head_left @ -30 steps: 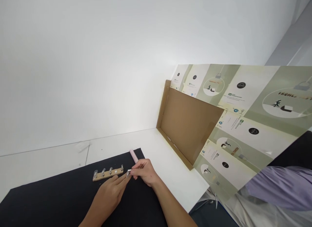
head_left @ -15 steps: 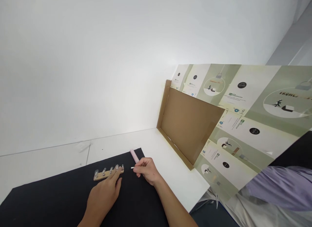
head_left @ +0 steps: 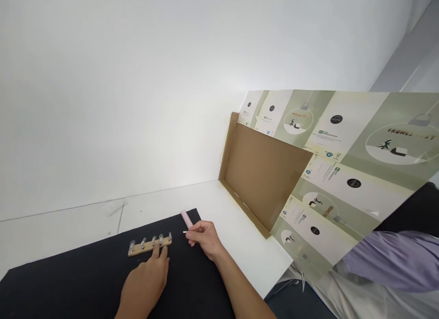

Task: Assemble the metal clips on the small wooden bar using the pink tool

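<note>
Wooden strip against loose left hand; rod in pinching right hand

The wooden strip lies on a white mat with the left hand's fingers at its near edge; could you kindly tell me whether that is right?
Not quite: the head view shows that the mat is black, not white. The wooden strip does lie on it, with the fingers of the left hand at the strip's near edge.

tan strip, pink cylinder, black mat
</note>
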`<control>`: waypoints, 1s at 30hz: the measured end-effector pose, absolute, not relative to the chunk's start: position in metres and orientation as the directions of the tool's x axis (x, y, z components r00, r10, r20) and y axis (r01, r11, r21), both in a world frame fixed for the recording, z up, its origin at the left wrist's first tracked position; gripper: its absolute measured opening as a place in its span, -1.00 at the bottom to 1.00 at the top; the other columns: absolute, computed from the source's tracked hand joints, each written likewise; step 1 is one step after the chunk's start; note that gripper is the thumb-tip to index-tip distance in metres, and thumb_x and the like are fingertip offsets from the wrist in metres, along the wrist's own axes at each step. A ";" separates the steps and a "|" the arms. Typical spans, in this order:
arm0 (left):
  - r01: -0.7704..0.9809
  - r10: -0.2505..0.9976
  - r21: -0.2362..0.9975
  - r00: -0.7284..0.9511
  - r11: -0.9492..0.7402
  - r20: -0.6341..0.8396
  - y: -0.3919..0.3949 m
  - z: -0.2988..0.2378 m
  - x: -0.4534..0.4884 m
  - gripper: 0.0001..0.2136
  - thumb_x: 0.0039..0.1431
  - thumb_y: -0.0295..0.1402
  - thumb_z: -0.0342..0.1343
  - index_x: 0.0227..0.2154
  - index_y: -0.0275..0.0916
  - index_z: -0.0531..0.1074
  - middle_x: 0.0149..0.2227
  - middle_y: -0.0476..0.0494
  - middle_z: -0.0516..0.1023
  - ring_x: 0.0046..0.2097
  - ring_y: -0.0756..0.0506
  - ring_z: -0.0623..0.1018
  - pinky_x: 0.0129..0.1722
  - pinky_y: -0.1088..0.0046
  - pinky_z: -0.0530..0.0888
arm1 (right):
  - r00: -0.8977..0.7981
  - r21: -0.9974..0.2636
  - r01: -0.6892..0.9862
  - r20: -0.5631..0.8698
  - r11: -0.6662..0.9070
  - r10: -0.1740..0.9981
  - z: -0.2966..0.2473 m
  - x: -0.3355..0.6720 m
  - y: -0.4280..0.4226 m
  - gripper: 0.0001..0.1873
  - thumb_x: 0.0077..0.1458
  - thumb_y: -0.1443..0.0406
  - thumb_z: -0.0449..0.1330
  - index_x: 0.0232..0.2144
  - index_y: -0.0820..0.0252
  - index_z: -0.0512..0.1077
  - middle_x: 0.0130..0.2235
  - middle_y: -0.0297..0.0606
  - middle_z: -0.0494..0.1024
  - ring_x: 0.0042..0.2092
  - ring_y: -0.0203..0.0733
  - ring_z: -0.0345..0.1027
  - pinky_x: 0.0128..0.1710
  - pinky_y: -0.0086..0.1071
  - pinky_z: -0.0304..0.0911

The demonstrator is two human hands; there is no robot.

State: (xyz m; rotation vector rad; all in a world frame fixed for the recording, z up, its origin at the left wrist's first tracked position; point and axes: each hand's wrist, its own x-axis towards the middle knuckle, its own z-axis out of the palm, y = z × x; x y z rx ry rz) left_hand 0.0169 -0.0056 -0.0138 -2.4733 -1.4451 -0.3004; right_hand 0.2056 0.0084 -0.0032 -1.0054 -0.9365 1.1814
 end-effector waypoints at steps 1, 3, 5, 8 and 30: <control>0.876 0.836 -0.110 0.481 -0.469 0.263 -0.009 -0.010 0.019 -0.58 0.31 -0.42 -0.22 0.06 -0.30 0.46 0.13 -0.47 0.43 -0.45 -0.21 0.64 -0.54 0.29 0.55 | 0.140 -0.957 -0.276 0.048 0.085 0.989 -0.003 0.206 0.009 -0.61 -0.43 0.19 0.54 -0.56 0.30 0.51 -0.65 -0.35 0.52 -0.61 -0.34 0.34 -0.60 -0.48 0.23; 0.885 0.865 -0.073 0.466 -0.461 0.189 -0.013 -0.005 0.023 -0.58 0.32 -0.43 -0.23 0.11 -0.27 0.42 0.15 -0.43 0.42 -0.39 -0.21 0.66 -0.48 0.28 0.57 | 0.123 -0.961 -0.268 0.038 0.070 0.992 -0.004 0.205 0.009 -0.60 -0.44 0.18 0.54 -0.56 0.30 0.52 -0.64 -0.34 0.52 -0.61 -0.34 0.34 -0.59 -0.48 0.23; 0.891 0.879 -0.042 0.453 -0.452 0.148 -0.014 -0.004 0.027 -0.55 0.33 -0.43 -0.25 0.19 -0.22 0.33 0.21 -0.37 0.35 -0.36 -0.20 0.66 -0.45 0.25 0.58 | 0.109 -0.963 -0.263 0.032 0.060 0.993 -0.004 0.204 0.009 -0.60 -0.45 0.20 0.55 -0.55 0.31 0.52 -0.64 -0.33 0.52 -0.61 -0.33 0.34 -0.60 -0.48 0.23; 0.896 0.882 -0.039 0.443 -0.443 0.158 -0.013 -0.007 0.031 -0.53 0.35 -0.40 -0.31 0.26 -0.17 0.20 0.29 -0.29 0.21 -0.37 -0.19 0.65 -0.48 0.24 0.57 | 0.108 -0.962 -0.267 0.025 0.053 0.994 -0.005 0.203 0.009 -0.61 -0.46 0.22 0.55 -0.55 0.30 0.53 -0.64 -0.34 0.52 -0.61 -0.33 0.35 -0.60 -0.48 0.23; 0.874 0.904 0.228 0.414 -0.428 0.109 -0.001 -0.008 0.023 -0.53 0.35 -0.30 -0.25 0.30 -0.09 0.11 0.13 -0.17 0.49 -0.07 -0.22 0.61 -0.22 0.28 0.53 | 0.140 -0.955 -0.283 0.047 0.086 0.989 -0.013 0.194 0.014 -0.61 -0.38 0.20 0.53 -0.50 0.31 0.53 -0.60 -0.29 0.55 -0.55 -0.27 0.42 -0.50 -0.42 0.31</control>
